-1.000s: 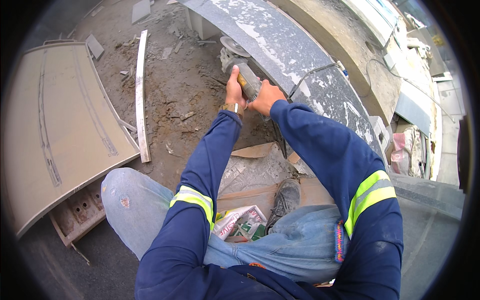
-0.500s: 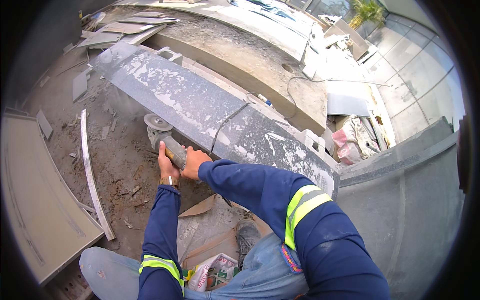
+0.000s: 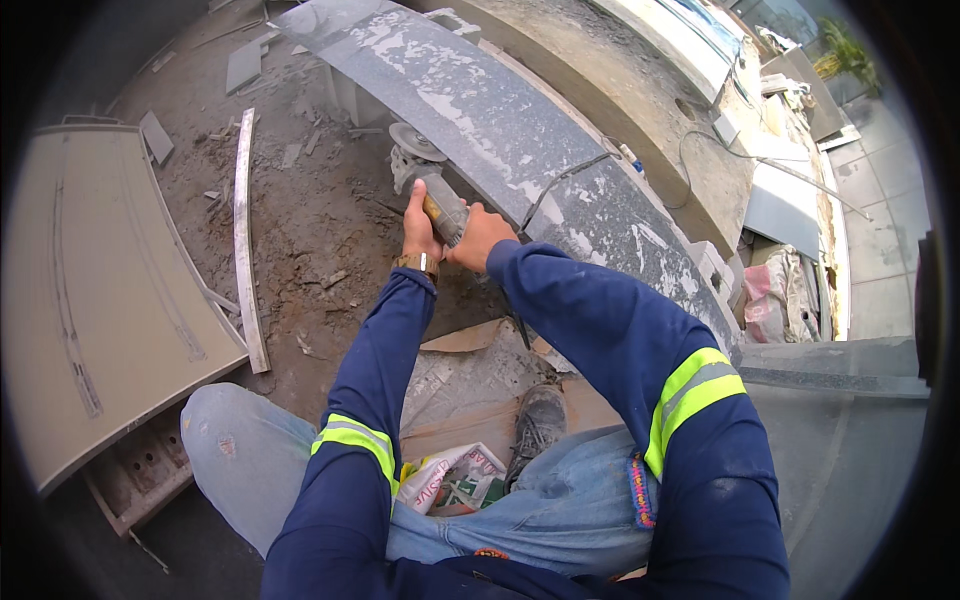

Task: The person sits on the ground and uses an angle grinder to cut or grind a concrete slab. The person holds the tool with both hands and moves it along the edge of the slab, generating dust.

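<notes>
Both my hands are wrapped around a dusty angle grinder [image 3: 447, 218] with a yellowish patch on its body. My left hand [image 3: 420, 228], a watch at its wrist, grips the near-left side with the thumb along the body. My right hand [image 3: 482, 238] closes around the rear end. At the far end, the round disc [image 3: 418, 143] sits against or very close to the near long edge of a grey stone slab [image 3: 490, 115]; exact contact cannot be made out. Patchy white residue covers the slab's top, and a dark cable [image 3: 560, 182] lies across it.
A pale metal strip [image 3: 245, 240] lies on the dirt to the left, beside a large beige panel [image 3: 125, 290]. Past the slab runs a concrete ledge [image 3: 600, 90]. Rubble sacks [image 3: 780, 300] stand at right; a crumpled bag [image 3: 455, 478] lies between my legs.
The view has shifted, so the slab, hands and grinder appear farther up and right. Both hands keep their hold on the grinder, its disc still by the slab's near edge.
</notes>
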Demonstrator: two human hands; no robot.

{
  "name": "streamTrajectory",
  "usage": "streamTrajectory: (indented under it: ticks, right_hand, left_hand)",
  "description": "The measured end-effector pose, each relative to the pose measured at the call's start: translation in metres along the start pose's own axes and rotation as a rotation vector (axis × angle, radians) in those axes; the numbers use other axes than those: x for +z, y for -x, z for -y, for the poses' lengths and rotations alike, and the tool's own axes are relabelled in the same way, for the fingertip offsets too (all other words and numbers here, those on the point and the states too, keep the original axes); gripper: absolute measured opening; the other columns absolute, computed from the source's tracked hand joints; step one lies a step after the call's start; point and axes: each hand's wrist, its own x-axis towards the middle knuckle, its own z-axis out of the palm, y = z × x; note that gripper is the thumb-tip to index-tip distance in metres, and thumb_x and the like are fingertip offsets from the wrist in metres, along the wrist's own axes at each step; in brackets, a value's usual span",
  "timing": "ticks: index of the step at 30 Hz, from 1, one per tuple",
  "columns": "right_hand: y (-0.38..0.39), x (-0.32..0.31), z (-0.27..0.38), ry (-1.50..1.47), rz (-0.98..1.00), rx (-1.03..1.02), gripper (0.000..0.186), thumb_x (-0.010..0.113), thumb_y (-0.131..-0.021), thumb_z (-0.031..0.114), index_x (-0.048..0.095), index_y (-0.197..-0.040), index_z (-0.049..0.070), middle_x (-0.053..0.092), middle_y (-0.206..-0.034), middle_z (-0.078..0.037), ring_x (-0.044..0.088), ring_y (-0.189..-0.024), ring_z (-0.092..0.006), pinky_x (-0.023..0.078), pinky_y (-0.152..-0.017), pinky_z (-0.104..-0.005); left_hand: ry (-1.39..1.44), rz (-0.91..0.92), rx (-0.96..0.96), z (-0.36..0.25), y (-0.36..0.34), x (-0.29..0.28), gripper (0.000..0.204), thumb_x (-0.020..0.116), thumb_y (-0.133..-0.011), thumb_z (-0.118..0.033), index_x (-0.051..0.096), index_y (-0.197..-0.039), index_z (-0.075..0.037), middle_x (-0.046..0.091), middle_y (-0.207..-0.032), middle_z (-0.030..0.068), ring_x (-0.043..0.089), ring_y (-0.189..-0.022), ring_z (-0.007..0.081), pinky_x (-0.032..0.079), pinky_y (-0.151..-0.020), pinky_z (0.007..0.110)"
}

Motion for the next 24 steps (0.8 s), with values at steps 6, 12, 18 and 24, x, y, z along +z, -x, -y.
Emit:
streamTrajectory:
  ticks: [6,12,18,24]
  right_hand:
    - [0.009,-0.007,0.001,0.036,0.071,0.026,0.078,0.083,-0.067,0.035,0.048,-0.125,-0.005,0.066,-0.112,-0.028,0.066,-0.106,-0.0409,0.053,-0.094,-0.0437]
    - [0.017,-0.010,-0.007,0.045,0.072,-0.006,0.076,0.083,-0.068,0.033,0.047,-0.123,-0.005,0.066,-0.110,-0.029,0.066,-0.104,-0.0418,0.053,-0.092,-0.0443]
    - [0.026,-0.010,-0.013,0.032,0.059,-0.037,0.072,0.082,-0.067,0.032,0.048,-0.117,-0.007,0.067,-0.103,-0.032,0.066,-0.099,-0.0445,0.054,-0.088,-0.0460]
    - [0.029,-0.009,-0.018,0.029,0.054,-0.040,0.073,0.082,-0.066,0.031,0.047,-0.118,-0.007,0.067,-0.102,-0.032,0.067,-0.099,-0.0444,0.054,-0.088,-0.0459]
  left_hand:
    - [-0.007,0.042,0.028,0.006,0.006,-0.001,0.059,0.048,-0.098,-0.057,0.055,-0.116,-0.001,0.065,-0.100,0.0223,0.067,-0.091,0.0340,0.055,-0.084,0.048]
    - [-0.001,0.033,0.044,0.014,0.015,0.004,0.058,0.047,-0.098,-0.057,0.055,-0.116,-0.002,0.066,-0.098,0.0215,0.067,-0.092,0.0335,0.055,-0.085,0.048]
    - [-0.010,0.028,0.051,0.019,0.023,0.004,0.059,0.047,-0.098,-0.057,0.057,-0.115,-0.002,0.066,-0.099,0.0204,0.066,-0.093,0.0332,0.054,-0.086,0.048]
    - [0.009,0.018,0.037,0.022,0.031,0.008,0.059,0.047,-0.098,-0.058,0.057,-0.114,-0.002,0.066,-0.099,0.0196,0.066,-0.092,0.0329,0.054,-0.086,0.047]
